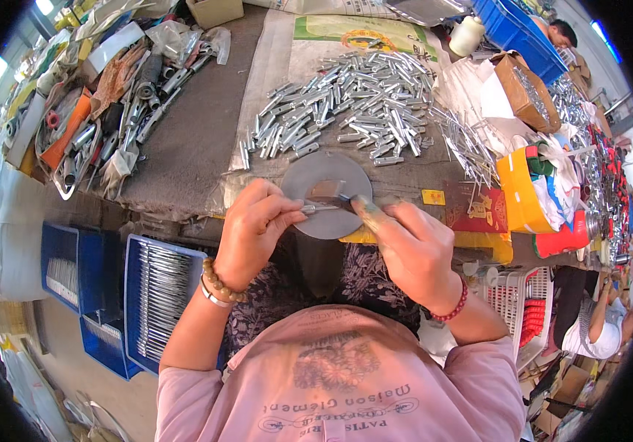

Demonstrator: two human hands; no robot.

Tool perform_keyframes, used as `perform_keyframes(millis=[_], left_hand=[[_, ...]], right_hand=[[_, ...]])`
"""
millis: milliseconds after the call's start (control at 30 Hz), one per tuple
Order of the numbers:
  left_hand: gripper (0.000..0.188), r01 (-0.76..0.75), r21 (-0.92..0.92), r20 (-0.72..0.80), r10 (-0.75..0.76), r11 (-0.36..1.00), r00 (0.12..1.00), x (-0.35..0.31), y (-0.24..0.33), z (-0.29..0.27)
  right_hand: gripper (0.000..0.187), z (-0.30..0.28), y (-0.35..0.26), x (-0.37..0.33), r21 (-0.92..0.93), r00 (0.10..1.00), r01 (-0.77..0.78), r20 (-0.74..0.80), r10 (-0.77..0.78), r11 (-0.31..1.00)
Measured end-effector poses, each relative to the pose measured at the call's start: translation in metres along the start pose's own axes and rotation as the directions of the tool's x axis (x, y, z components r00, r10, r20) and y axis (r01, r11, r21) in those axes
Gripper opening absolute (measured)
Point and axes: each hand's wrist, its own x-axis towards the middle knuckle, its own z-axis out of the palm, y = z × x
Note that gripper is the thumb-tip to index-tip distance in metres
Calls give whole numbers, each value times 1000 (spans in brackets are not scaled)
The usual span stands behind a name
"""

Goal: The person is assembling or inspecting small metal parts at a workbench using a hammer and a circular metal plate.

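My left hand (256, 221) pinches a short, thin silvery metal rod (316, 209) between thumb and fingertips, its free end pointing right. My right hand (414, 239) is closed, with thumb and forefinger pressed on a small dark piece (344, 197) whose kind I cannot make out. Both hands meet over a flat grey disc (324, 171) with a hole in its middle, at the table's near edge. Just beyond the disc lies a big pile of short silvery metal tubes (364, 99). Thin metal rods (467, 144) lie loose to the right of that pile.
Mixed tools and bags (103, 110) crowd the table's left. At right stand a yellow container (517, 193), a cardboard box (526, 99) and a blue bin (526, 37). Below left, a blue crate (134, 295) holds rows of metal parts. A white basket (512, 309) stands low right; other people are beyond.
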Motion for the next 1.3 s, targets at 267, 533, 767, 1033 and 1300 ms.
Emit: perform_keyframes(millis=[267,533,767,1033,1300], left_hand=[[21,9,13,-29,-9,1000,1000,-2,3,2],[23,47,-4,23,-47,999,999,-1,3,-2],[22,50,41,30,-51,998,998,-8,6,-3],[26,195,43,-286,-175,980,942,-37,27,14],[54,538,-711,117,-677,454,726,-56,48,35]], right_hand=[[56,2,-1,-7,-23,994,-41,98,43,999],[45,1,16,15,176,979,-190,112,172,966],[19,7,-9,5,14,991,-6,133,4,1000],[26,13,-23,-13,433,748,-602,599,285,671],[21,27,-40,-24,526,531,-844,795,294,104]])
